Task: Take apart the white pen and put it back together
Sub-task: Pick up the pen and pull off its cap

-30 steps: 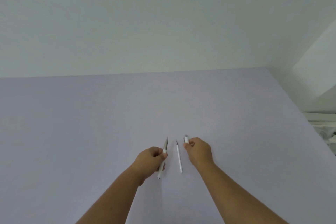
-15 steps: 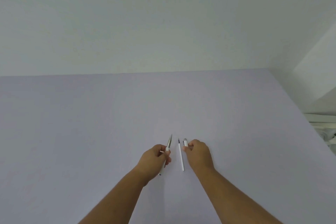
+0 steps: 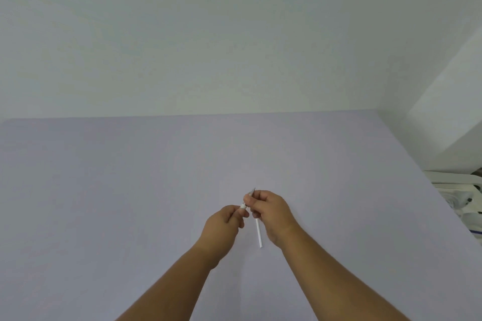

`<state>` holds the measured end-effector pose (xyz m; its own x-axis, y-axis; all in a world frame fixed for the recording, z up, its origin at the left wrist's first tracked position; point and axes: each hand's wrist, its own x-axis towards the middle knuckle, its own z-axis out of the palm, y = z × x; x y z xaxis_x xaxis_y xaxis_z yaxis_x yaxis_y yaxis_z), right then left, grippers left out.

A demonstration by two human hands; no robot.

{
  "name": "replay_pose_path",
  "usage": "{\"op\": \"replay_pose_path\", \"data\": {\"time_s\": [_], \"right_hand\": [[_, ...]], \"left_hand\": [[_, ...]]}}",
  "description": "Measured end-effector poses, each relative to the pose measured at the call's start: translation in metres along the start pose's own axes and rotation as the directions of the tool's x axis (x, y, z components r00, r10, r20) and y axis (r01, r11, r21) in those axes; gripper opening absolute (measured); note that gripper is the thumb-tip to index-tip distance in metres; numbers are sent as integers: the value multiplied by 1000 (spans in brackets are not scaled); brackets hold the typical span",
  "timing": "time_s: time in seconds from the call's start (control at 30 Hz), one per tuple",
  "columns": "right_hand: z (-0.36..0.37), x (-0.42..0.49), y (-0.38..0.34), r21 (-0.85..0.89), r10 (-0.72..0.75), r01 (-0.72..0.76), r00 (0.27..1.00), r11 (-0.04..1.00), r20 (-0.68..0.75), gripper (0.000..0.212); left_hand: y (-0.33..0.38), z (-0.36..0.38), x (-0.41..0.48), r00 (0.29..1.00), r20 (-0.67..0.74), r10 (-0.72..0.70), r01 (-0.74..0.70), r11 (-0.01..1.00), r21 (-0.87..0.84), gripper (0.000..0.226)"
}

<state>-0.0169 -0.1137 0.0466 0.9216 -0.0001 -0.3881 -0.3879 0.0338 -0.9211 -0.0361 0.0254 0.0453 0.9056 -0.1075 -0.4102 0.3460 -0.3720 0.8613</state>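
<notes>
Lavender tabletop (image 3: 130,190) lies under both your hands, which meet just above it, near the middle. Your left hand (image 3: 224,224) is closed around the white pen body (image 3: 243,206), only a short white end showing past the fingers. Your right hand (image 3: 271,210) pinches the grey tip section (image 3: 252,191) at that end, touching the left. The white refill (image 3: 258,233) lies loose on the table, partly under your right hand.

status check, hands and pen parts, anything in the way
Left hand and right hand both pinching the pen barrel above the table. Refill lying loose beside right hand. Nothing in the way.
</notes>
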Motion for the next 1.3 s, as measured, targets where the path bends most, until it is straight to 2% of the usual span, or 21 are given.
{"op": "replay_pose_path", "data": {"time_s": [0.07,0.13,0.27,0.33,0.4,0.47,0.53,0.6,0.7,0.77,0.83,0.9,1.0,1.07,1.13,1.2,1.3], "right_hand": [[-3,-2,-5,111,-11,4,998,994,60,18],[-4,-5,-9,144,16,-27,997,989,78,16],[-4,-7,-14,3,66,-66,998,998,8,17],[-6,-6,-14,77,42,-47,997,996,65,11],[-7,-8,-14,154,40,-56,994,986,106,13],[-5,-10,-17,138,73,-83,994,987,76,6],[-3,-10,-15,60,84,-85,996,995,14,13],[-3,-10,-14,95,69,-73,997,993,41,6],[-6,-10,-15,191,49,-69,993,979,105,13],[-4,-12,-18,149,72,-83,994,985,82,8],[-2,-11,-18,73,77,-80,996,994,33,14],[-2,-11,-17,106,54,-59,997,993,49,5],[-5,-10,-19,201,35,-54,995,978,96,14],[-4,-11,-20,164,64,-76,995,983,76,6],[-3,-11,-20,86,78,-80,996,993,34,13],[-4,-11,-19,105,54,-59,997,993,49,4],[-6,-10,-21,193,31,-49,995,980,93,18]], "left_hand": [[5,-4,-3,999,36,-17,20,997,-74,27],[8,-7,-4,1000,28,0,1,999,-32,26],[8,-8,-9,1000,10,28,-28,999,18,26],[7,-10,-11,999,4,36,-36,999,36,25],[7,-12,-13,999,-4,45,-45,997,55,25],[7,-13,-13,998,-3,58,-58,996,64,25],[7,-13,-14,998,-1,68,-68,995,73,25],[6,-13,-14,998,-7,70,-69,994,87,25],[6,-14,-15,997,-18,80,-77,992,103,26],[7,-14,-15,996,-15,86,-84,992,98,25],[9,-13,-14,996,-9,88,-87,991,101,24],[10,-13,-14,996,-11,90,-88,991,104,24],[11,-14,-14,996,-20,91,-88,989,119,25],[11,-14,-14,995,-20,96,-93,988,122,24],[11,-13,-14,995,-16,101,-98,987,124,24],[12,-13,-15,995,-17,101,-98,987,130,24],[12,-13,-15,995,-25,98,-94,986,138,25]]}}
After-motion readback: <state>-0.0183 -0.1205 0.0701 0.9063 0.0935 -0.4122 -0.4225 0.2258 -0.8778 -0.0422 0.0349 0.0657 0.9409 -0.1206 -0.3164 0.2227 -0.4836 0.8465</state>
